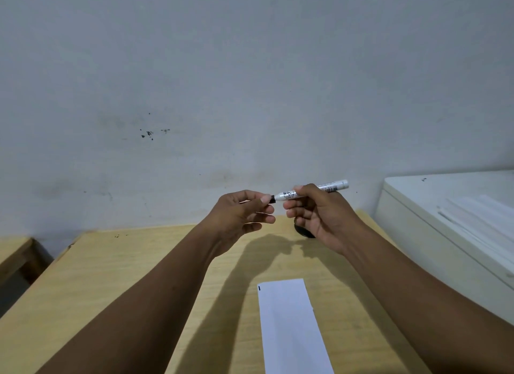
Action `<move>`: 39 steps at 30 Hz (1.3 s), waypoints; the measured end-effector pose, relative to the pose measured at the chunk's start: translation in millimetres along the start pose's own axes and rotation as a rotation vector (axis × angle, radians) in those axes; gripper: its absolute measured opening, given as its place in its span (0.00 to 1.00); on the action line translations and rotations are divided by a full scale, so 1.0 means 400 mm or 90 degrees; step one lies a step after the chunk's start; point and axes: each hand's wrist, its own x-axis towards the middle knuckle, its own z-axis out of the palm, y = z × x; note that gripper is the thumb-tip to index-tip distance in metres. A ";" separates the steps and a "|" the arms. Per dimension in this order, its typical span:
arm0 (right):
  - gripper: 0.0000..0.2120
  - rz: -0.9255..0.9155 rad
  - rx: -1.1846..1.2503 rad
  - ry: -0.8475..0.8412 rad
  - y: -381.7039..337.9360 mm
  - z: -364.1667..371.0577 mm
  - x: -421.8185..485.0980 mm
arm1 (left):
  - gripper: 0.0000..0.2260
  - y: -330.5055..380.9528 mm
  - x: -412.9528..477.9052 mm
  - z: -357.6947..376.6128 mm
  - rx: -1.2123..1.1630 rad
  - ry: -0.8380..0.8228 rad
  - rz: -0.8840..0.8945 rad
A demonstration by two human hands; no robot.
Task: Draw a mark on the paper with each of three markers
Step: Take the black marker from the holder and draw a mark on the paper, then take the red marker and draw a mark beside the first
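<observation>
Against the stained grey wall, above the bench's far edge, my right hand [319,215] gripped the marker [311,192] while my left hand [244,212] pinched its dark cap end; I feared a sudden tug might smear ink on fingers, not the paper [292,326] at the near edge.

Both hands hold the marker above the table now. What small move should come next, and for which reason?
Probably pull the black cap off. The left hand pinches the cap end while the right hand holds the marker by its white barrel, above the table. The paper shows only one short mark near its far left corner.
</observation>
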 end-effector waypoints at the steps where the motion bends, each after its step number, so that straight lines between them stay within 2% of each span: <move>1: 0.08 0.005 0.007 -0.004 0.002 -0.003 -0.001 | 0.05 -0.002 0.001 0.001 -0.002 0.001 0.000; 6: 0.06 0.062 0.112 -0.016 0.030 -0.006 -0.009 | 0.06 -0.007 0.014 0.019 -0.007 0.024 0.013; 9: 0.07 0.079 0.092 -0.020 0.040 -0.016 -0.005 | 0.06 -0.016 0.021 0.019 0.024 0.025 0.021; 11: 0.12 0.094 0.002 -0.040 0.025 -0.035 0.004 | 0.07 -0.015 0.029 0.020 0.059 0.021 0.033; 14: 0.19 0.125 -0.222 -0.057 -0.038 -0.086 0.024 | 0.05 0.010 0.060 0.039 0.104 0.066 0.086; 18: 0.13 0.087 -0.543 0.046 -0.131 -0.179 0.056 | 0.06 0.066 0.117 0.071 0.256 0.152 0.178; 22: 0.09 0.042 -0.739 0.047 -0.167 -0.200 0.083 | 0.06 0.077 0.170 0.110 0.471 0.168 0.243; 27: 0.09 0.022 -0.791 0.032 -0.151 -0.198 0.122 | 0.04 0.041 0.223 0.163 0.617 0.117 0.255; 34: 0.09 0.003 -0.767 0.037 -0.106 -0.226 0.138 | 0.17 0.010 0.244 0.196 0.665 0.020 0.224; 39: 0.08 -0.006 -0.726 0.063 -0.070 -0.243 0.132 | 0.09 -0.001 0.260 0.198 0.749 0.018 0.238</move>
